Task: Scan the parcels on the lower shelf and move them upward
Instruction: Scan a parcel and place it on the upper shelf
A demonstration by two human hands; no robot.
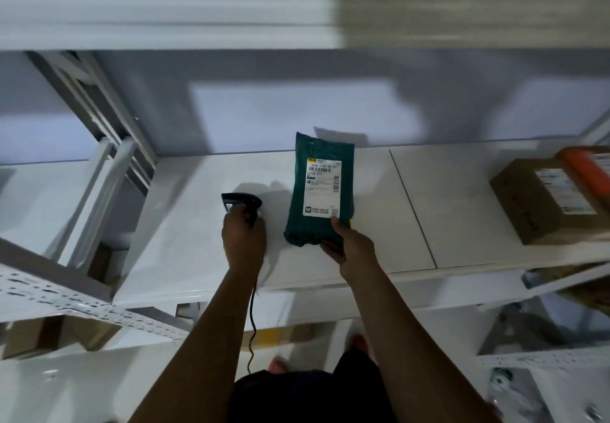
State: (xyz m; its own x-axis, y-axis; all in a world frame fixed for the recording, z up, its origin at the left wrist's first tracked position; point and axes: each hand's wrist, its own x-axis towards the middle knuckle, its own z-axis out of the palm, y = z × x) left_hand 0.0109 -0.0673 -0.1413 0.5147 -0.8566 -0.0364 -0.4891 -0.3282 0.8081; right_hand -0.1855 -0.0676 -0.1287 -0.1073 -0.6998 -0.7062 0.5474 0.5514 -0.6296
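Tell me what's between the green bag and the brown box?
Only bare white shelf with a thin seam separates green bag and brown box, head view.

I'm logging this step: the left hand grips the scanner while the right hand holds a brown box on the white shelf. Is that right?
One thing is off. The head view shows the right hand holding a green parcel on the white shelf; the left hand does grip the scanner.

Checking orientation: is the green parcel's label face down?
No, the white label on the green parcel faces up toward the camera.
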